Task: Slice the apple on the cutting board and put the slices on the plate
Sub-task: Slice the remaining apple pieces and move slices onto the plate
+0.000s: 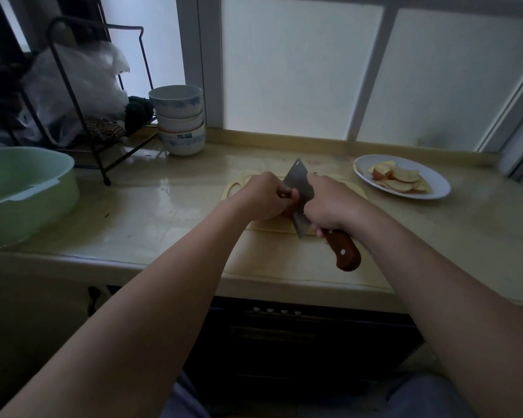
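1. Our left hand is curled down over the apple and pins it to the cutting board. Only a reddish sliver of the fruit shows, under the fingers and beside the blade.
2. Our right hand is wrapped round the knife where the blade meets the handle (a broad cleaver-type blade). The brown wooden handle sticks out below the hand, toward us.
3. The blade stands edge down between the two hands, just beside the left fingers and against the apple. We cannot tell how far it has gone into the fruit, because the hands hide the cut.
4. The board is pale yellow and lies flat on the glossy beige surface. A cutout grip shows at its left end.
5. The white plate sits on the surface to the right of the board, toward the back edge and apart from the board. It holds a loose heap of apple slices with pale flesh and red skin at the rims.
6. To the back left is a stack of white bowls. Beside it is a black wire rack with a plastic bag slumped in it.
7. A pale green basin sits at the far left edge of the surface.
8. A frosted window runs along the back of the surface.
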### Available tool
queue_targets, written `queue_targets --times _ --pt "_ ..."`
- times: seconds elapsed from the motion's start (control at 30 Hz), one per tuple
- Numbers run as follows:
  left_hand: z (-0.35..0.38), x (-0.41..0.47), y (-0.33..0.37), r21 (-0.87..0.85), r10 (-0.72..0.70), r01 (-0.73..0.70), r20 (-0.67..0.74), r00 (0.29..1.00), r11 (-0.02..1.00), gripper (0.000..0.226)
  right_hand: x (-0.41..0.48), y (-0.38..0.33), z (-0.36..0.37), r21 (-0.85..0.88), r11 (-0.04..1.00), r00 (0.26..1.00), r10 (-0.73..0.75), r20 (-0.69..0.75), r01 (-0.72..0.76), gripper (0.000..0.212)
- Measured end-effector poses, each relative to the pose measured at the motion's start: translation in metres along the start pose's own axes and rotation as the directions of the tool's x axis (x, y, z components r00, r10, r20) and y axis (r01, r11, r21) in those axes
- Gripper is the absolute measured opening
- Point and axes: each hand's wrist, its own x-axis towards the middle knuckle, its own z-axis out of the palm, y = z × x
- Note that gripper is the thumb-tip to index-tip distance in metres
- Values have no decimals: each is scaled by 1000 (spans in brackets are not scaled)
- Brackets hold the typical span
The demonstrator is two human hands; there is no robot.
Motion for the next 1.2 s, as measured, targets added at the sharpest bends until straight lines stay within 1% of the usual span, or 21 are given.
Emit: queue_targets --times 0.07,0.17,0.27,0.33,0.4,0.47,0.6,0.97,1.2 --pt "1 -3 -2 26 23 -23 19 1000 999 23 3 -1 0 16 1000 1000 -3 -10 3 58" --pt "2 -8 -7 116 96 -96 3 995 989 16 7 1 0 50 999 1000 -9 -21 10 56" --pt "5 -11 -11 91 130 -127 -31 991 988 21 9 7 -4 72 997 999 -9 -40 12 52" --pt "6 -13 -13 72 143 -139 -48 989 988 26 12 12 -10 73 997 997 -12 -72 17 59" --pt "7 -15 -14 61 146 -142 -63 987 988 31 12 13 -17 82 996 993 -22 -118 32 73" --pt "8 -15 -13 53 145 -141 -77 986 989 33 10 12 -23 91 995 988 -37 -149 51 81" --pt "8 -15 -13 44 137 -134 -76 988 990 35 4 8 -30 130 989 987 -47 -157 68 80" --pt "9 -13 -17 39 138 -135 -62 989 990 34 6 5 -26 100 994 989 -32 -145 46 83" --pt "10 -14 -17 23 145 -144 -66 987 989 34 -1 5 -29 99 995 991 -15 -135 28 79"
